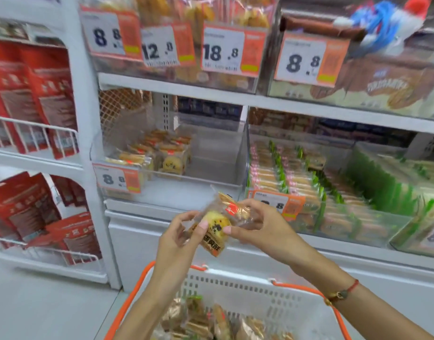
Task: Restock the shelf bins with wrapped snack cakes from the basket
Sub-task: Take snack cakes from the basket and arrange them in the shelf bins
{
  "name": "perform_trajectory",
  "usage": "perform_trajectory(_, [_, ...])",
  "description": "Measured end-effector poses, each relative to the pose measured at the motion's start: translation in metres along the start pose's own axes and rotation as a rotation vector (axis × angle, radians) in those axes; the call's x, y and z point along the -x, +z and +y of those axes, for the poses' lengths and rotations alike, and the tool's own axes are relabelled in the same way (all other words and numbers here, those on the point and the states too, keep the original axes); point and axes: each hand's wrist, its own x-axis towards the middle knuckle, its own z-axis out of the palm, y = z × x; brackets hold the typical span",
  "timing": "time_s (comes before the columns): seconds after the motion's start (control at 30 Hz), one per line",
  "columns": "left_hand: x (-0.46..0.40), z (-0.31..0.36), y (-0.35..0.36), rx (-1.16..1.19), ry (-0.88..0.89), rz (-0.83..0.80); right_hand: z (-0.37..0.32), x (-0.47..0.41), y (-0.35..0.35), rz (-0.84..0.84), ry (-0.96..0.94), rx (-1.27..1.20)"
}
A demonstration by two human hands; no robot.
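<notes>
Both hands, left hand (184, 231) and right hand (257, 227), pinch one wrapped snack cake (217, 225) with fingers clamped on its wrapper, above the basket (235, 288); next it likely goes into the half-filled clear bin (211, 153) ahead

1. The basket (260, 298) sits nearest, below both hands, with wrapped cakes (201, 320) lying in it.
2. Above it, the left hand (179, 239) and right hand (262, 227) hold one snack cake (216, 229) between them, in front of the shelf.
3. Behind them, a partly filled bin (167, 158) stands left of a full bin (297, 175).
4. A rack of pouches (32, 106) stands at far left.
</notes>
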Motion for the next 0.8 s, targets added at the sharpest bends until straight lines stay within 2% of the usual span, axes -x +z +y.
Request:
perform_trajectory(0.1, [-0.019, 0.027, -0.009, -0.032, 0.139, 0.080, -0.026, -0.025, 0.012, 0.008, -0.080, -0.005])
perform_trajectory(0.2, [-0.062, 0.048, -0.035, -0.178, 0.322, 0.233, -0.055, -0.058, 0.020, -0.026, -0.116, -0.088])
perform_trajectory(0.27, [-0.095, 0.055, -0.058, -0.404, 0.470, 0.410, -0.072, -0.081, 0.020, 0.016, -0.123, -0.094])
perform_trajectory(0.33, [-0.122, 0.056, -0.083, -0.716, 0.540, 0.568, -0.081, -0.108, 0.020, 0.079, -0.125, -0.001])
perform_trajectory(0.4, [-0.144, 0.048, -0.109, -0.919, 0.504, 0.621, -0.084, -0.138, 0.022, 0.140, -0.154, 0.229])
perform_trajectory(0.5, [-0.160, 0.033, -0.127, -1.004, 0.374, 0.602, -0.078, -0.178, 0.032, 0.147, -0.177, 0.561])
perform_trajectory(0.7, [-0.165, 0.016, -0.126, -0.934, 0.361, 0.621, -0.035, -0.237, 0.070, 0.047, -0.009, 0.777])
perform_trajectory(0.8, [-0.163, 0.015, -0.126, -0.911, 0.361, 0.619, -0.028, -0.242, 0.081, 0.052, -0.073, 0.895])
